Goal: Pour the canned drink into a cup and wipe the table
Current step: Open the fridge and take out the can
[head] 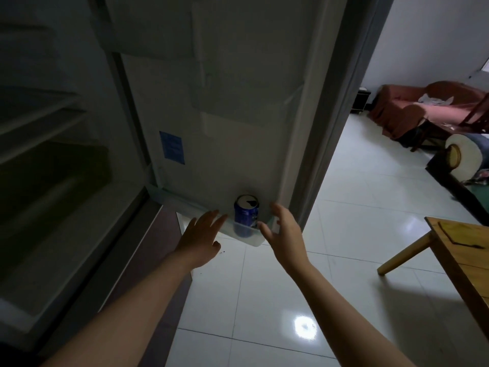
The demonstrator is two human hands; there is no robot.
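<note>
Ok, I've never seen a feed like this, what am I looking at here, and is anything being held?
There is one picture, from a camera worn on a person's head, looking forward and down. No machine: the two arms are the person's own. An open fridge door fills the middle. A blue can stands upright in its lowest door shelf. The left hand and right hand reach toward it from either side, fingers spread. Nothing is held yet. A wooden table corner shows on the right.
</note>
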